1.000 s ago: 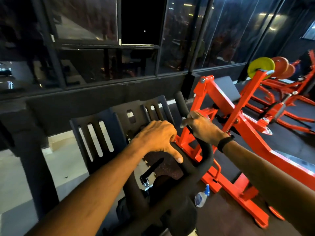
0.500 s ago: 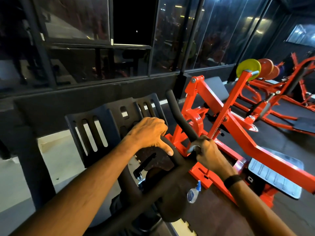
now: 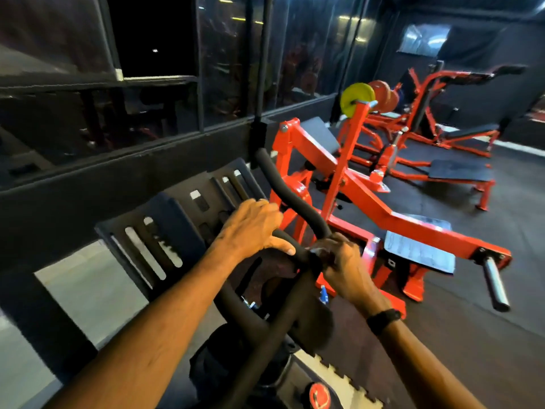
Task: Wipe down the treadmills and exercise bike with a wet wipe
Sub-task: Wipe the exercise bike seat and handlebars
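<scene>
Two hands on the exercise bike's handlebar (image 3: 295,202) now. My left hand (image 3: 250,228) is curled over the centre bend, thumb stretched along the bar toward 3 o'clock; it has stayed put over the last second, just bracing. My right hand (image 3: 343,262) is what changed: a second ago it was up at 1 o'clock near the tip of the right horn, fingers loosely over the foam. Now it has slid down to the base of that horn, right beside my left thumb, fingers wrapped round the bar with the wet wipe (image 3: 320,249) pinched between palm and foam. Only a pale crumpled edge of the wipe shows at 12 o'clock of my knuckles.

My read: the right horn got one full top-to-bottom pass. Left horn isn't visible, can't tell its state. Centre bend is under my left hand, so probably not wiped yet.

Spray bottle (image 3: 323,293) sits on the floor at 6 o'clock of my right hand, mostly hidden by the frame. Red plate-loaded machine (image 3: 368,208) at 3 o'clock, not part of the job. No treadmill in view.

Risk: the wipe is bunched small, so contact area is poor.
</scene>
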